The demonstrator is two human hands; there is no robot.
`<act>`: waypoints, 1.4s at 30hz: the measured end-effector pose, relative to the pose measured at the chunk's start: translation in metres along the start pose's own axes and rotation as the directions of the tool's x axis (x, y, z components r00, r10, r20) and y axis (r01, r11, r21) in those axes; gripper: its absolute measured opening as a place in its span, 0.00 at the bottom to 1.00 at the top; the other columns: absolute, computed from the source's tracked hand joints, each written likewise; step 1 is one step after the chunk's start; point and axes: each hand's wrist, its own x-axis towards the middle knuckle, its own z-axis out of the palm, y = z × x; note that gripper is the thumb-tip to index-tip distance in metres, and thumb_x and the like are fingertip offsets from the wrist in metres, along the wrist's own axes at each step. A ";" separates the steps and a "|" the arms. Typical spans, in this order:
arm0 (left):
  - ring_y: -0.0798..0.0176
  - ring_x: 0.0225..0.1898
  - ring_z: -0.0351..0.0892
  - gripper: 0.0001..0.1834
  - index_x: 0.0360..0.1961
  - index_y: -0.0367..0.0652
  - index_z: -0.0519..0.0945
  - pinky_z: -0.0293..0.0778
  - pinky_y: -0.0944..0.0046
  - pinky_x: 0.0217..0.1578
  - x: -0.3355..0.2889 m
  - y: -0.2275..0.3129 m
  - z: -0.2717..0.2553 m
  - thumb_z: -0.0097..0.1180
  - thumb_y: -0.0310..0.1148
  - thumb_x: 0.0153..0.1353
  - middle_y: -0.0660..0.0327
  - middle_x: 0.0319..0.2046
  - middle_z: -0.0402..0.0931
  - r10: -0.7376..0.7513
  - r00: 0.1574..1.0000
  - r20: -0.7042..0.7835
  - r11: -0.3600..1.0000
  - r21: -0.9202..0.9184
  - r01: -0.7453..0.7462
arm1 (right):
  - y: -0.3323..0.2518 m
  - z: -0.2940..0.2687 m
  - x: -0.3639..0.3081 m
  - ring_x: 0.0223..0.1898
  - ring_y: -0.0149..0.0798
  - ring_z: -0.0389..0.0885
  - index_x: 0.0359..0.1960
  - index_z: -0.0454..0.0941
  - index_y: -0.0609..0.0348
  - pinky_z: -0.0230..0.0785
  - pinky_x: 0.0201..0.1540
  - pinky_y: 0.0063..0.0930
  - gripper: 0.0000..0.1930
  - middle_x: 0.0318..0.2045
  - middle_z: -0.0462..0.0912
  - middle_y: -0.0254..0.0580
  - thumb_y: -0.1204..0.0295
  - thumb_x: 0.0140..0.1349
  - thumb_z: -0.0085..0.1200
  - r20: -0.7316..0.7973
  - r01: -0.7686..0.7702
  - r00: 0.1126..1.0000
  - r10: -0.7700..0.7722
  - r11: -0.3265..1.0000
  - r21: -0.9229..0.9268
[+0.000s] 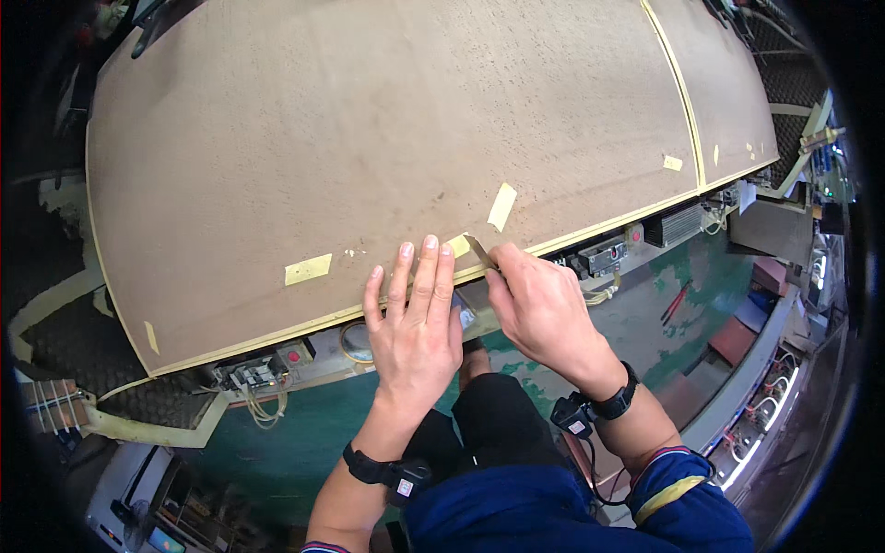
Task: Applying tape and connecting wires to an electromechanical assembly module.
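Observation:
My left hand (415,313) lies flat at the near edge of a large brown board (387,120), its fingers stretched out. Closed around a knife is my right hand (544,304), just to the right. The knife's thin dark blade (478,250) points up and left, its tip at a small piece of yellow tape (458,245) by my left fingertips. The knife's handle is hidden in my fist. Pale yellow edging (562,241) runs along the board's near side.
More tape strips stick to the board: one left of my hand (308,269), another beyond the knife (501,206). A yellow seam (680,83) crosses the board at right. Below the edge are a control box with a red button (295,356), cables (265,410) and a green floor (277,461).

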 end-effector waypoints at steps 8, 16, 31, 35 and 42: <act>0.50 0.80 0.62 0.45 0.79 0.45 0.71 0.49 0.41 0.80 -0.002 -0.007 -0.001 0.71 0.33 0.57 0.57 0.78 0.69 0.021 1.000 -0.011 0.999 -0.025 -0.022 | -0.008 -0.002 0.003 0.31 0.62 0.84 0.41 0.72 0.62 0.76 0.31 0.52 0.07 0.28 0.80 0.54 0.78 0.68 0.59 0.037 -0.026 0.999 0.028 0.998 -0.057; 0.47 0.78 0.66 0.43 0.77 0.42 0.73 0.61 0.41 0.77 -0.010 -0.023 -0.013 0.71 0.26 0.58 0.54 0.77 0.69 0.010 0.999 -0.044 0.989 -0.149 -0.016 | -0.020 -0.007 0.006 0.33 0.61 0.86 0.38 0.72 0.62 0.78 0.33 0.53 0.06 0.29 0.82 0.55 0.77 0.67 0.57 0.130 -0.073 0.987 0.092 0.986 -0.150; 0.46 0.77 0.67 0.39 0.73 0.40 0.75 0.62 0.43 0.75 -0.011 -0.035 -0.013 0.69 0.23 0.58 0.52 0.76 0.71 0.045 0.995 -0.093 0.973 -0.220 -0.065 | -0.042 0.006 -0.004 0.31 0.61 0.87 0.42 0.73 0.63 0.78 0.31 0.53 0.07 0.28 0.83 0.56 0.78 0.67 0.58 0.092 -0.030 0.995 0.031 0.999 -0.012; 0.45 0.77 0.68 0.38 0.72 0.39 0.75 0.63 0.43 0.75 -0.011 -0.038 -0.013 0.68 0.21 0.58 0.51 0.75 0.72 0.053 0.993 -0.108 0.967 -0.243 -0.078 | -0.047 0.015 0.006 0.30 0.62 0.86 0.41 0.73 0.64 0.77 0.31 0.53 0.06 0.27 0.82 0.56 0.77 0.68 0.58 0.119 -0.042 0.992 0.047 0.998 -0.041; 0.46 0.77 0.69 0.37 0.71 0.38 0.76 0.64 0.44 0.74 -0.011 -0.039 -0.012 0.66 0.19 0.57 0.50 0.74 0.73 0.057 0.991 -0.124 0.966 -0.243 -0.086 | -0.049 0.020 0.009 0.29 0.63 0.83 0.37 0.71 0.63 0.74 0.31 0.54 0.07 0.25 0.80 0.56 0.76 0.70 0.58 0.140 -0.066 0.987 0.077 0.994 -0.082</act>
